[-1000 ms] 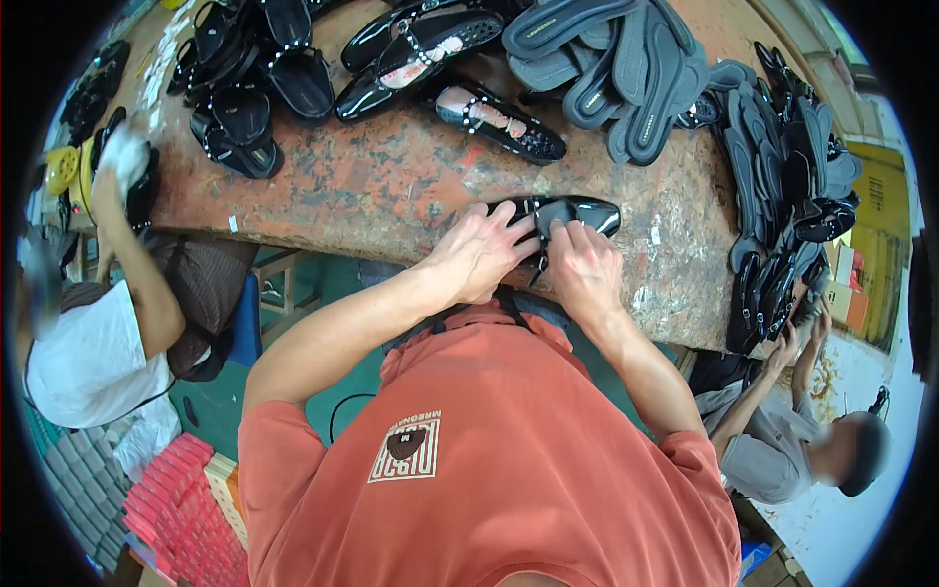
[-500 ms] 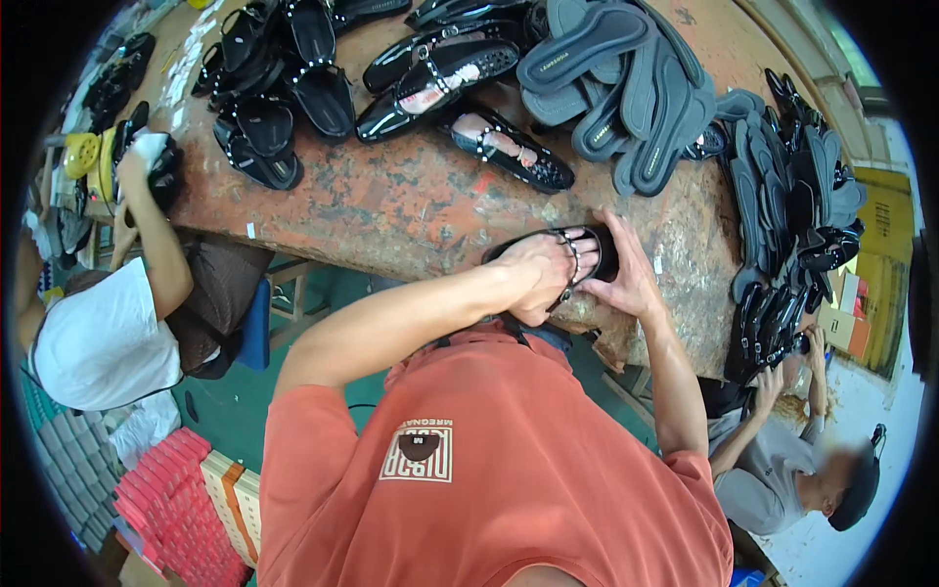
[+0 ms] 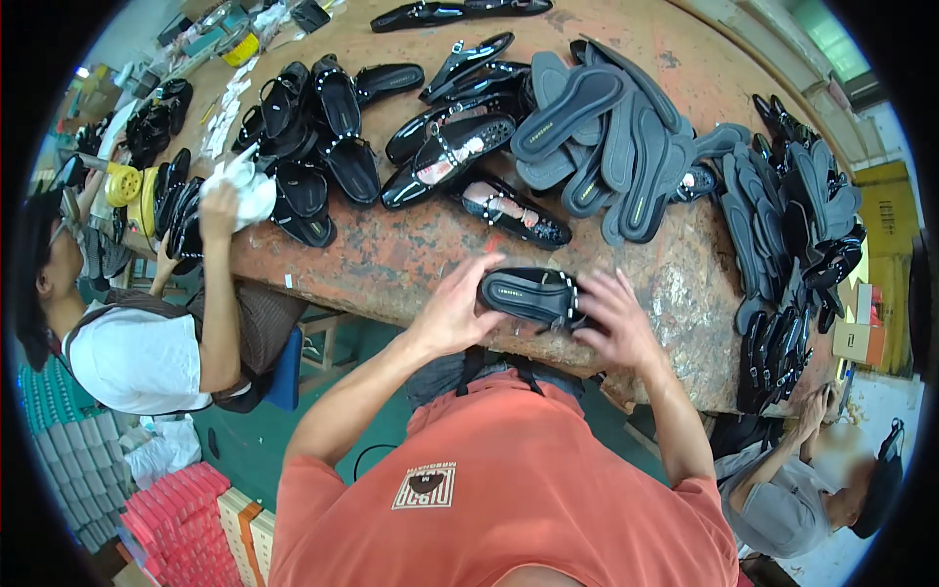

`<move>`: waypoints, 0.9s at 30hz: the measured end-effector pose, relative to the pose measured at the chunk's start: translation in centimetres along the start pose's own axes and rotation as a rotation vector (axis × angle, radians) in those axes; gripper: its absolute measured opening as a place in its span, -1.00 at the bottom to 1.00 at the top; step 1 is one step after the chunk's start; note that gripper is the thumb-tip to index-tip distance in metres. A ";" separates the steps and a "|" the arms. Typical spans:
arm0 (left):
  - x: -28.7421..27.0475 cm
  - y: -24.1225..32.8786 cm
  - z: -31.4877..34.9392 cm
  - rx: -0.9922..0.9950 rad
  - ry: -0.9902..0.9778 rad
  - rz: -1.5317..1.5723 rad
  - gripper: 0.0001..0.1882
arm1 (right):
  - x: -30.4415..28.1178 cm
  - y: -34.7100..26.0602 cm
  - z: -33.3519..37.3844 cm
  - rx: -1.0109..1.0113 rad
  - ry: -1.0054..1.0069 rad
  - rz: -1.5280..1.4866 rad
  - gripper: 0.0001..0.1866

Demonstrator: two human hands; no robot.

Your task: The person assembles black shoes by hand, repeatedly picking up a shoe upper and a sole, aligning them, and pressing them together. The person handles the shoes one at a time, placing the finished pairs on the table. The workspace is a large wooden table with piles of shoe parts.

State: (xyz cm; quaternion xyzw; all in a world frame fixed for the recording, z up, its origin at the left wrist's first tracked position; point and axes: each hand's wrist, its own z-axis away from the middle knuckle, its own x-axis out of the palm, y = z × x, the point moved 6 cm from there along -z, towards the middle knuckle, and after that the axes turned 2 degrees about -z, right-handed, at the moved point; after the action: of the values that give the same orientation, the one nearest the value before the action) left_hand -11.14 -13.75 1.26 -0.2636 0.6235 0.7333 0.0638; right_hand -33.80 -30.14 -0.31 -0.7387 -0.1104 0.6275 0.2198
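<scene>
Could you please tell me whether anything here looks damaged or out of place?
Mainly the worktable: its top is blotchy and scuffed, apparently worn in patches. The grey insoles beyond the right hand lie in an untidy heap, pointing different ways. No obvious damage shows on the black shoe in the left hand.

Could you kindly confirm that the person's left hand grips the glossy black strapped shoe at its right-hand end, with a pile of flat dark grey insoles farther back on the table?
Not quite: the head view shows the left hand gripping the glossy black strapped shoe at its left-hand end, with a pile of flat dark grey insoles farther back on the table.
</scene>
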 end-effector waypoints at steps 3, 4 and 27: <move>-1.6 6.8 -1.7 0.290 0.023 0.108 -0.24 | -3.6 -3.9 -0.8 -0.008 -0.110 0.215 -0.66; -1.1 8.7 -2.5 0.410 0.030 0.015 -0.27 | -4.1 -4.3 -1.1 0.004 -0.173 0.273 -0.65; -2.4 7.3 -0.5 0.622 -0.155 -0.102 -0.52 | -5.9 -0.7 -4.7 -0.001 -0.242 -0.121 -0.68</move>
State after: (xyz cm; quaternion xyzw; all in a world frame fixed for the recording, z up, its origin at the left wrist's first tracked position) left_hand -12.04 -15.23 8.74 -0.2058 0.7969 0.5214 0.2254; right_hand -30.28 -32.97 5.75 -0.6498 -0.1805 0.6976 0.2420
